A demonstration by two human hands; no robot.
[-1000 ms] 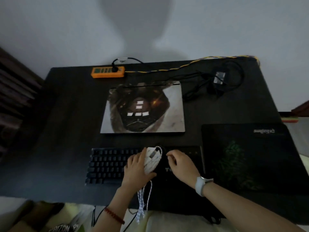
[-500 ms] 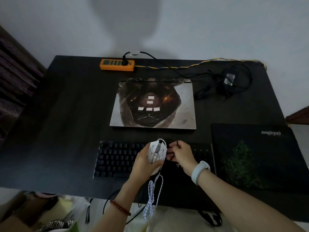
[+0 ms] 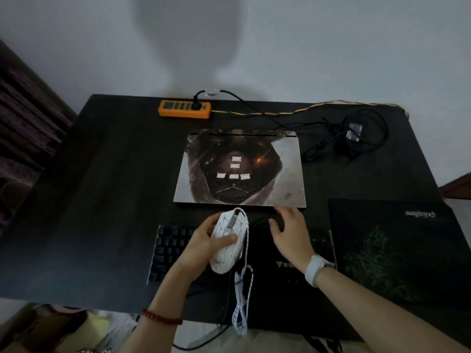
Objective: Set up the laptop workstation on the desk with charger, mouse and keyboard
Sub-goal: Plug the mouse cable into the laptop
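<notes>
The left part of the black desk point(image 3: 102, 200) lies bare from its left edge to the keyboard point(image 3: 173, 250), which sits near the front edge with its right half hidden under the hands and a dark box point(image 3: 283, 273). At the back edge an orange power strip point(image 3: 184, 109) holds one black plug. The closed laptop point(image 3: 240, 169) lies flat at mid-desk, its front edge just beyond the keyboard. The left hand point(image 3: 206, 247) grips the white mouse point(image 3: 229, 240) above the keyboard, thumb across its top; the braided white mouse cable point(image 3: 242, 296) hangs past the front edge. The right hand point(image 3: 290, 233) is curled over a dark cable beside the mouse; whether it pinches it I cannot tell. Back right, the black charger point(image 3: 353, 138) lies coiled. The mouse pad point(image 3: 397, 250) fills the front right corner.
</notes>
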